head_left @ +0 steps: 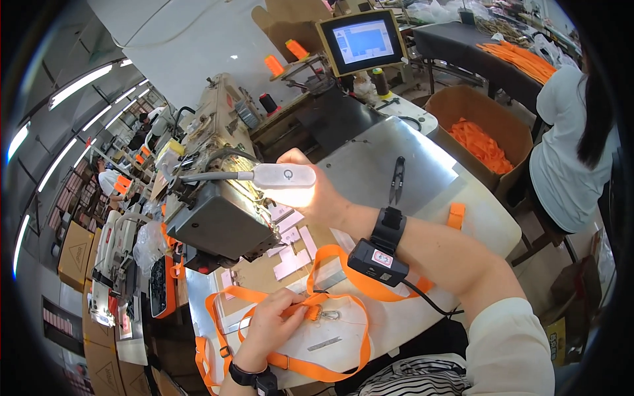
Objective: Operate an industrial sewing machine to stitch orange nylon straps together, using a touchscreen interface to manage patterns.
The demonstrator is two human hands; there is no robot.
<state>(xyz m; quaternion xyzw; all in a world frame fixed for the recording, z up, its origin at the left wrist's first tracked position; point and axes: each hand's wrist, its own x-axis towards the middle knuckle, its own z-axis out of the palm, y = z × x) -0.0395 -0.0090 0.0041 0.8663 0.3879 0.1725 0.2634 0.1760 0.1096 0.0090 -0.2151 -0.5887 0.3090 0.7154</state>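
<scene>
My left hand [269, 325] is closed, its thumb and fingers pinching an orange webbing strap [330, 376] that loops over the near edge of the white tabletop. Beside those fingertips a metal snap hook [328, 315] hangs from a folded strap end, and a dark slide buckle [225, 351] sits on the strap. My right hand [323, 198] is raised at the head of the industrial sewing machine [214, 218]. A white lamp [284, 175] and its glare hide most of that hand's fingers. Below it lie pink template pieces [290, 264] on a brown board.
Black thread snips [397, 179] lie on the metal plate [356, 165], with a short orange strap piece [456, 216] to their right. A control screen [363, 41] stands behind. At right are a cardboard box [456, 99] of orange straps and a seated person [568, 152].
</scene>
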